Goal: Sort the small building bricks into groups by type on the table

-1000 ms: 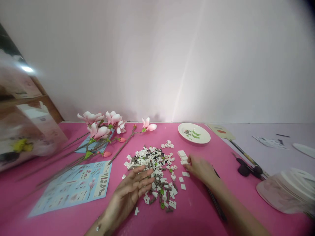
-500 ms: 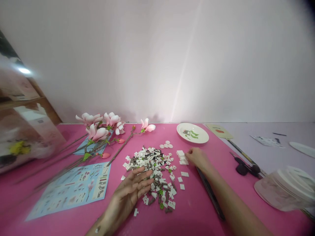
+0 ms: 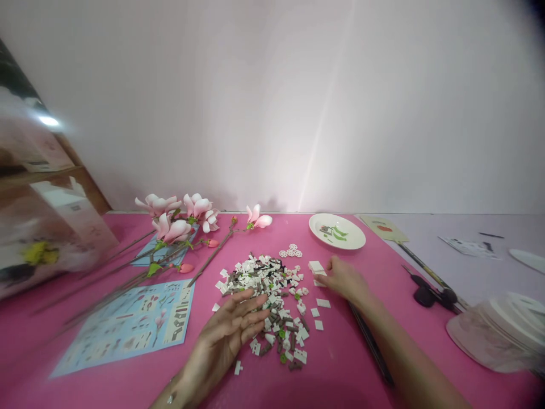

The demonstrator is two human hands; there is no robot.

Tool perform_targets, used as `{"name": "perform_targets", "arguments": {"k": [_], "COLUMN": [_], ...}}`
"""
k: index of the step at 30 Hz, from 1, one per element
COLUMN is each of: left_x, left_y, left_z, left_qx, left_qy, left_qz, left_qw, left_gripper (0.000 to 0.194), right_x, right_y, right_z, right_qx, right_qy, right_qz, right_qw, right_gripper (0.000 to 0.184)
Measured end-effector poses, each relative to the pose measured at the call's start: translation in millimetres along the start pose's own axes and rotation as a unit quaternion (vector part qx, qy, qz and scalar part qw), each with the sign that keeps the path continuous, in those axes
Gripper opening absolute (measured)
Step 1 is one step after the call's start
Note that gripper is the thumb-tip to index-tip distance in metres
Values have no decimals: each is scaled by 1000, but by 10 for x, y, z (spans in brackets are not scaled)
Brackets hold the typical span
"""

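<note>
My left hand [image 3: 225, 338] lies palm-up and open, its fingertips resting on the near edge of a loose heap of white, brown and green plastic bricks [image 3: 266, 295]. My right hand [image 3: 344, 280] is curled at the heap's right side, with its fingertips at a small group of flat white bricks [image 3: 317, 268]. Whether those fingers hold a piece is hidden. Several more white plates [image 3: 319, 312] lie just below that hand.
A white plate [image 3: 337, 231] holds green leaf pieces. Pink-flowered magnolia branches [image 3: 179, 230] lie left on a pink mat [image 3: 340, 363], beside blue instruction sheets [image 3: 128, 329]. Scissors [image 3: 430, 295], a dark stick [image 3: 371, 343] and a clear bag [image 3: 496, 335] lie right.
My right hand has moved slightly toward the far side, and its fingers now sit higher on the white bricks. My left hand has barely moved.
</note>
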State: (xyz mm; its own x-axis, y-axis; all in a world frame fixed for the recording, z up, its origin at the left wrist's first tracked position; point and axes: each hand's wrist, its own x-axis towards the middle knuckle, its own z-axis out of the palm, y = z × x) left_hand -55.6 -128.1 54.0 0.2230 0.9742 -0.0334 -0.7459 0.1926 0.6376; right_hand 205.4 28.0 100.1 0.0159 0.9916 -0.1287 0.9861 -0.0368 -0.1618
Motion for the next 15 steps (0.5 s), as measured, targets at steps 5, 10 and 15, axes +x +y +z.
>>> {"name": "perform_targets", "arguments": {"k": [5,10,15], "left_x": [5,0,6], "left_y": [-7,-13,-15], "left_z": [5,-3,-12], "left_qx": [0,3,4], "left_qy": [4,2,-1], "left_qz": [-4,-3,-1], "left_qw": [1000,1000,1000], "left_gripper": [43,44,43], "right_x": [-42,11,34], "right_y": [-92,-40,-19], "right_z": [139,245,146], "right_qx": [-21,-18,-5], "right_qy": [9,18,25], "right_qz": [4,-2,-1], "right_qw": [1000,1000,1000], "right_gripper": [32,22,25]}}
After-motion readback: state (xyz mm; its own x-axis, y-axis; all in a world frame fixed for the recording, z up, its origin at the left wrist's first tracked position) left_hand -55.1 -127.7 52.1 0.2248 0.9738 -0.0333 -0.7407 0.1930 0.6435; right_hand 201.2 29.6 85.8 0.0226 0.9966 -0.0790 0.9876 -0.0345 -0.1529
